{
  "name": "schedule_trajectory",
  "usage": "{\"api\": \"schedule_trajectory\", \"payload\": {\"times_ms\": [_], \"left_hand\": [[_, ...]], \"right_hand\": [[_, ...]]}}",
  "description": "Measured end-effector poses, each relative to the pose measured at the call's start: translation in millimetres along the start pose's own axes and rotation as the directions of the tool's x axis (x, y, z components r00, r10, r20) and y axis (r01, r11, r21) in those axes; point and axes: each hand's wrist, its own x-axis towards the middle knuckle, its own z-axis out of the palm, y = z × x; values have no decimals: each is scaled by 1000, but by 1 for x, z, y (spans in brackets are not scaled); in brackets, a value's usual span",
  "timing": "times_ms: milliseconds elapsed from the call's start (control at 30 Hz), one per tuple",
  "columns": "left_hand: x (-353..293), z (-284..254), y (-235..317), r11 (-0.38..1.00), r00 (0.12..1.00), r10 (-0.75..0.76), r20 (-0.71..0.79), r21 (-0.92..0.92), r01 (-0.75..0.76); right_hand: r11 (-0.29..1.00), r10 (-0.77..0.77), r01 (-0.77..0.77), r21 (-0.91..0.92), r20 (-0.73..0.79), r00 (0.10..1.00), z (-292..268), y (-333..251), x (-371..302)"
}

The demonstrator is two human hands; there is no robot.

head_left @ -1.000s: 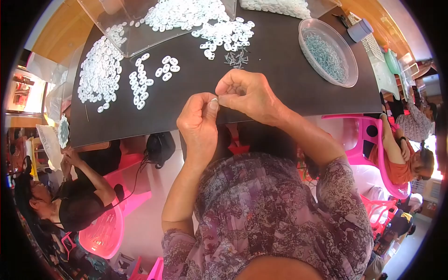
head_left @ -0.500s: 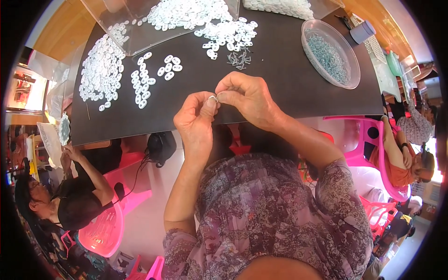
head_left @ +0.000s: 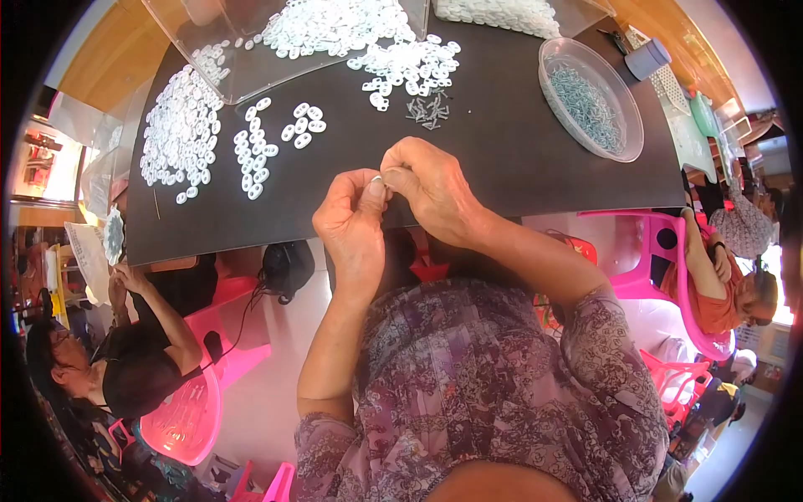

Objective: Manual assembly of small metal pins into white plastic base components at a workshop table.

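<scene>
My left hand point(head_left: 353, 219) is closed in a pinch on a small white plastic piece point(head_left: 378, 178), mostly hidden between thumb and forefinger. My right hand point(head_left: 431, 186) presses its bent fingers and thumb against the same piece; whether it also holds a tiny pin is hidden. Both hands meet just above the near edge of the dark table point(head_left: 502, 151). Beyond them lie a little heap of thin grey pins point(head_left: 428, 110) and a pile of white pieces with slots point(head_left: 410, 63). Two small groups of white oval pieces point(head_left: 253, 151) rest to the left.
A round clear dish point(head_left: 633, 138) of blue-grey pins stands at the right. A clear bin point(head_left: 242, 88) with white pieces lies at the back, a large white heap point(head_left: 178, 130) at the left. Co-workers sit on either side; a pink chair point(head_left: 180, 418) stands at lower left.
My right hand has turned and its fingers have curled closer over the piece, so less of the white shows. My left hand stays almost in place. The view has shifted slightly.
</scene>
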Motion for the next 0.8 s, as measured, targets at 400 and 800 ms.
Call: {"api": "schedule_trajectory", "payload": {"times_ms": [400,800], "left_hand": [[9,-5,-5,993,995,-54,-84,-105,45],[10,-7,-7,995,996,-46,-79,-88,39]], "right_hand": [[828,-232,194,-526,-7,973,-29,31,65],[561,-377,357,-747,154,913,5,52,91]]}}
